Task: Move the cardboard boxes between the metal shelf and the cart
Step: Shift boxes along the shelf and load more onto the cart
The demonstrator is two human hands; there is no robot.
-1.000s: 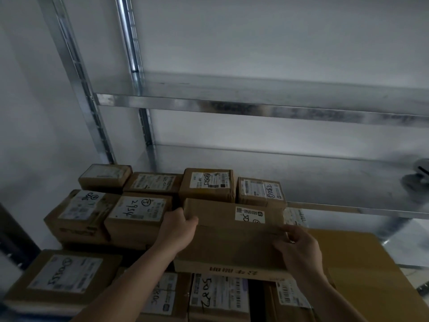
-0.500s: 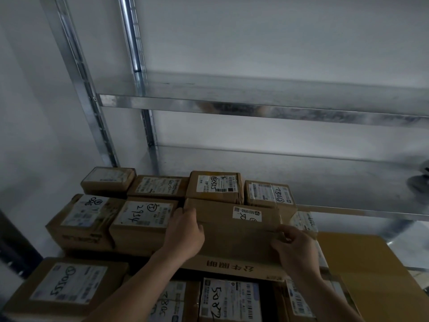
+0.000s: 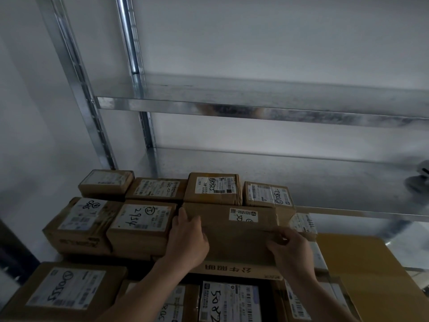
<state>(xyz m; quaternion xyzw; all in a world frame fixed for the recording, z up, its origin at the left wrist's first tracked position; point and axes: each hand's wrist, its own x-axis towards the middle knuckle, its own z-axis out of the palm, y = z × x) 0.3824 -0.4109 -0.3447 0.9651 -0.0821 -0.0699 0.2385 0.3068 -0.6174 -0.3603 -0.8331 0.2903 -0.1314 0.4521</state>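
Held item: long cardboard box (image 3: 232, 231), lying crosswise, long axis left-to-right, just right of box marked 2934 (image 3: 139, 226). left hand (image 3: 188, 242) gripped end nearest 2934 box; right hand (image 3: 290, 247) gripped far end. metal shelf (image 3: 255, 111) rose beyond 2934 box.

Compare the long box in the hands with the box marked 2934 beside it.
The long box is wider than the 2934 box. The long box carries a small label on mostly bare cardboard; the 2934 box's label covers most of its top. The left hand and right hand grip the long box; neither grips the 2934 box. Both are brown cardboard.
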